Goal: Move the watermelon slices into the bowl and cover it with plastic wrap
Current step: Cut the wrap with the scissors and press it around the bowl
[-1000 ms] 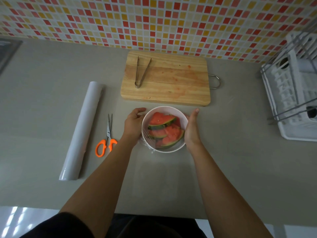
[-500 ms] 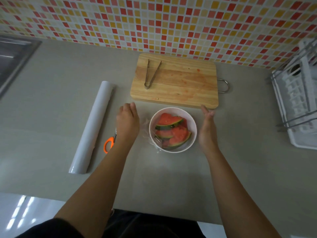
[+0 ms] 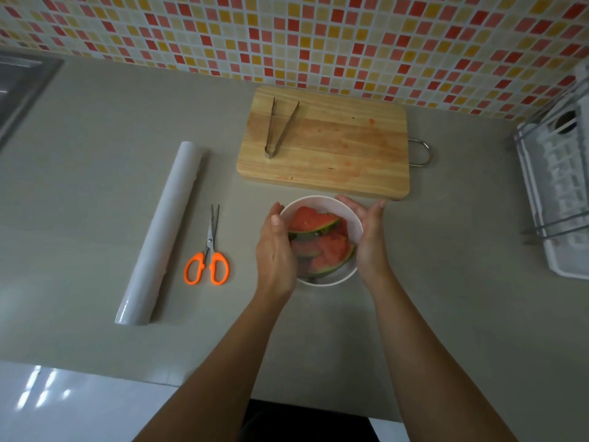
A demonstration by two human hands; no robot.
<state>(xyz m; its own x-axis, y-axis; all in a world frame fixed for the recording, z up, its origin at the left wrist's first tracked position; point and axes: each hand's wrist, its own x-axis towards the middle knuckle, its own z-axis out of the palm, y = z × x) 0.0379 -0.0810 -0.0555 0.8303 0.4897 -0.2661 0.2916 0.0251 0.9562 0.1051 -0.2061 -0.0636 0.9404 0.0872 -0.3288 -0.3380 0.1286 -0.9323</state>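
At the near middle of the table (image 3: pixel 95 154) stands the white bowl (image 3: pixel 352 228), and the watermelon slices (image 3: pixel 315 220) already lie inside it, piled with rinds showing, so the first half of the job looks done. The cutting board (image 3: pixel 334 148) at twelve o'clock from the bowl carries only juice stains and the tongs (image 3: pixel 279 129), with no fruit left on it. A faint haze over the lower slices suggests that plastic wrap (image 3: pixel 304 247) is stretched across the bowl, though the film is too clear to trace to its edges. The left hand (image 3: pixel 275 250) lies against the bowl's nine o'clock side and the right hand (image 3: pixel 369 237) against its three o'clock side. Each grip is cupped round the wall, with the right fingers (image 3: pixel 345 200) curving over the far rim and the left fingers hidden behind the hand. I judge this to be the sealing step, with the film being pressed down round the sides; what remains is to smooth it all round and let go. The roll (image 3: pixel 159 231) lies well apart at nine o'clock, and the orange-handled scissors (image 3: pixel 208 260) lie between it and the left hand, touching neither. A dish rack (image 3: pixel 561 193) sits at the table's edge near two o'clock and a sink (image 3: pixel 19 84) at ten o'clock. Nothing stands close enough to the bowl to hinder the hands.
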